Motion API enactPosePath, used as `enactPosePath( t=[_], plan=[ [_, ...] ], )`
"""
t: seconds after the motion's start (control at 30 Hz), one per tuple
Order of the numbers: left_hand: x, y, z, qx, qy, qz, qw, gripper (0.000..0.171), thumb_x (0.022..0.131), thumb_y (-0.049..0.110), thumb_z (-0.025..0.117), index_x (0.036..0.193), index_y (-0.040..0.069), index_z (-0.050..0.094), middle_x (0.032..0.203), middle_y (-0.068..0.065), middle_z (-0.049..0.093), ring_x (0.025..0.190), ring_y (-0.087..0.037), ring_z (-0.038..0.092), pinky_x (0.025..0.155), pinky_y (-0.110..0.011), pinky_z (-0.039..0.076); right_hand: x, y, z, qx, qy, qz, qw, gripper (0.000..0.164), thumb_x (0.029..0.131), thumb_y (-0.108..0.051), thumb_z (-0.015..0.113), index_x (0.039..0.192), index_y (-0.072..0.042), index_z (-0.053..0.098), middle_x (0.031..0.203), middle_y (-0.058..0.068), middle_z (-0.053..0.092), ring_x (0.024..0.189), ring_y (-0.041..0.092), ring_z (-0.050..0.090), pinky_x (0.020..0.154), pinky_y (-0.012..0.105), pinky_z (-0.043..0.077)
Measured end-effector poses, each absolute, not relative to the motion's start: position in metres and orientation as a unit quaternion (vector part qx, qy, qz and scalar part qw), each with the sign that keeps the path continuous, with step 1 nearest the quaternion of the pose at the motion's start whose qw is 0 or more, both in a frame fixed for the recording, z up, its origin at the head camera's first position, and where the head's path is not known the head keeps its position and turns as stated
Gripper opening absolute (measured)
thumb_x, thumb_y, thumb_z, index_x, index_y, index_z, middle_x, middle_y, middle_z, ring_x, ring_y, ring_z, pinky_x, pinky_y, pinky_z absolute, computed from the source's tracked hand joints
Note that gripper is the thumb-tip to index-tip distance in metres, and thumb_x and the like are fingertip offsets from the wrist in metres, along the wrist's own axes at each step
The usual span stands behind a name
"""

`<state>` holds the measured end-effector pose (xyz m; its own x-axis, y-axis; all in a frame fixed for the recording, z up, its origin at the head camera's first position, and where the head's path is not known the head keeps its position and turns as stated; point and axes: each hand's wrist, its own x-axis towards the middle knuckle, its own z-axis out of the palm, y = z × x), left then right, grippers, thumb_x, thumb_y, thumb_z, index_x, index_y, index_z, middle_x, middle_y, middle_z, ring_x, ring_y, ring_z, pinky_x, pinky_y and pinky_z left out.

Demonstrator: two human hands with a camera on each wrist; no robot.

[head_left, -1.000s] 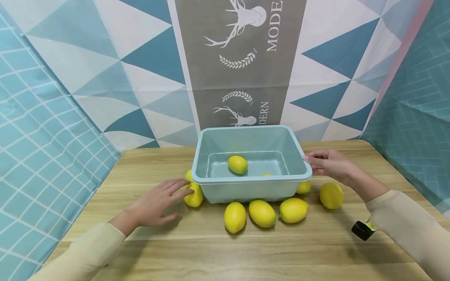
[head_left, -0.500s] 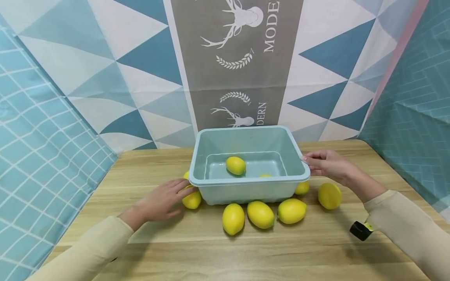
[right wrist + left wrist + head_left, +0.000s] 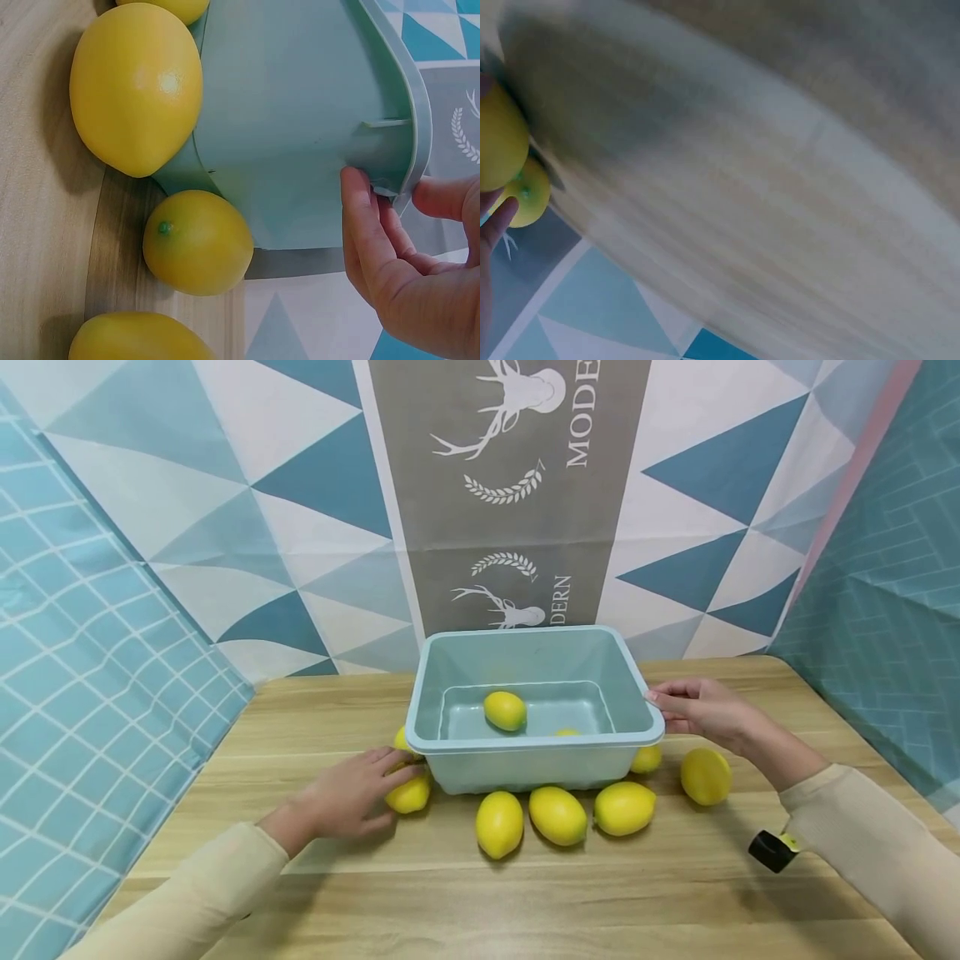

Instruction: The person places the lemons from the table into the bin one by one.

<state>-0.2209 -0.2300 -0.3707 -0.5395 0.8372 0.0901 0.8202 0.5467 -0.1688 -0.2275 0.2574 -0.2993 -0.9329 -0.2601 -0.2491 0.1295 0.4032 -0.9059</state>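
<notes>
I watched the right hand (image 3: 701, 710) pinch the blue plastic tub (image 3: 525, 770) by its right rim – probably light, stiff, best held there – while the left hand (image 3: 348, 795) grasped a lemon (image 3: 414, 795).

Wooden tabletop (image 3: 480, 902) under lemons (image 3: 558, 816) and tub (image 3: 532, 768)
</notes>
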Motion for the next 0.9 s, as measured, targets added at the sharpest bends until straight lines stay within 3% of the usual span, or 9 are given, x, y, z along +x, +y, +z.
enactPosePath(
  t=[0.17,0.57,0.9],
  plan=[
    [-0.215,-0.229,-0.375,-0.481,-0.874,0.054,0.054,0.064,0.077,0.035,0.066,0.136,0.02,0.046,0.128,-0.004,0.052,0.112,-0.02,0.056,0.094,-0.041,0.052,-0.228,0.257,-0.299,-0.039,0.821,-0.54,0.181,0.057,0.1,-0.028,0.049,0.137,0.013,0.035,0.096,-0.011,0.061,0.086,0.002,0.064,0.081,0.018,0.056],
    [-0.209,-0.226,-0.374,-0.497,-0.865,0.035,0.06,0.057,0.08,0.036,0.069,0.13,0.017,0.049,0.12,-0.004,0.052,0.104,-0.017,0.055,0.087,-0.037,0.054,-0.227,0.258,-0.299,-0.043,0.824,-0.534,0.187,0.057,0.101,-0.029,0.048,0.137,0.013,0.035,0.096,-0.011,0.061,0.085,0.003,0.064,0.081,0.018,0.057],
    [-0.197,-0.225,-0.368,-0.459,-0.886,0.047,0.042,0.06,0.082,0.049,0.067,0.131,0.018,0.05,0.113,-0.001,0.056,0.094,-0.012,0.053,0.075,-0.031,0.053,-0.227,0.258,-0.298,-0.047,0.823,-0.534,0.186,0.057,0.101,-0.028,0.047,0.137,0.013,0.034,0.096,-0.011,0.061,0.085,0.003,0.064,0.081,0.018,0.056]
  ],
)
